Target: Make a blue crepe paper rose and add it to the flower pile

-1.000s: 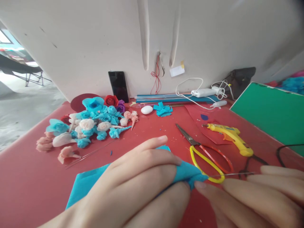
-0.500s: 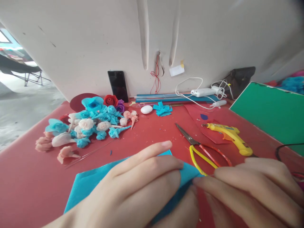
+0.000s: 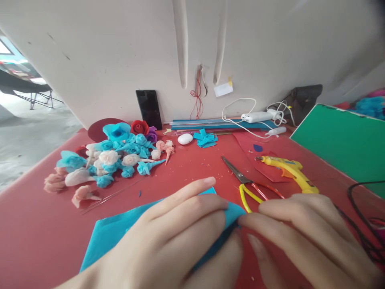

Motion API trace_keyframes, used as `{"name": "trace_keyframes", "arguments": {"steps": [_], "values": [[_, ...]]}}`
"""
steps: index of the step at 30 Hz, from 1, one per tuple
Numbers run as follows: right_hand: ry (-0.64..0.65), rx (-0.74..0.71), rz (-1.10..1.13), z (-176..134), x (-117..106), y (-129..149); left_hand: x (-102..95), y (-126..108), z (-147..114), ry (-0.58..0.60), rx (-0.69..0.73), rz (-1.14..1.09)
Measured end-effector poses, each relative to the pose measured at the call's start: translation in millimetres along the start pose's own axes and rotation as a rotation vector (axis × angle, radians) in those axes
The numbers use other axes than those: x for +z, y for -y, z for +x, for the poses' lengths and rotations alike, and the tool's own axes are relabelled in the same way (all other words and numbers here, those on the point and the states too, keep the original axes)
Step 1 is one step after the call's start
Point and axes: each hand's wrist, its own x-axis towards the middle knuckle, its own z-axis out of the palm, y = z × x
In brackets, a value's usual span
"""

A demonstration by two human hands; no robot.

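Note:
Beneath my left hand (image 3: pixel 180 228) lies a folded sheet of blue crepe paper (image 3: pixel 111 237), gripped between its fingers and thumb. One finger of that hand stretches out above the others. My right hand (image 3: pixel 300 237) has its index fingertip pressed on the sheet's right corner, against the left fingers; its thumb sits lower, a little apart. A dark fold opens under the paper along the left fingers. Scissors (image 3: pixel 240 176) with yellow and red handles lie just beyond the right hand, which partly covers them.
Several paper flowers (image 3: pixel 111 156) are heaped at the left, near thin wires (image 3: pixel 111 196). A yellow glue gun (image 3: pixel 288 170) and a green board (image 3: pixel 339 140) are at the right. Along the wall stand a phone (image 3: pixel 149 109), a white egg-shaped object (image 3: pixel 185 139) and blue paper strips (image 3: pixel 206 138).
My right hand has shifted left and slightly up, taking the paper's corner closer to my left fingers. Its thumb now shows more apart. The left hand has hardly moved.

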Motion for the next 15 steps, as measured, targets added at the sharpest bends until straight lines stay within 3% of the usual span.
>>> {"name": "trace_keyframes", "arguments": {"steps": [2,5,8,15], "values": [[-0.004,-0.037,0.002,2.0,-0.1,-1.0,2.6,0.6,1.7,-0.012,-0.06,-0.047],[-0.061,0.03,0.02,4.1,0.5,-0.9,5.6,-1.5,2.9,-0.047,-0.132,-0.14],[-0.039,0.067,0.034,3.5,-0.1,-1.6,4.2,-4.4,0.7,-0.046,-0.183,-0.157],[-0.046,-0.081,-0.063,5.6,-7.6,-8.5,-5.7,-5.6,-0.5,-0.005,-0.187,-0.132]]}}
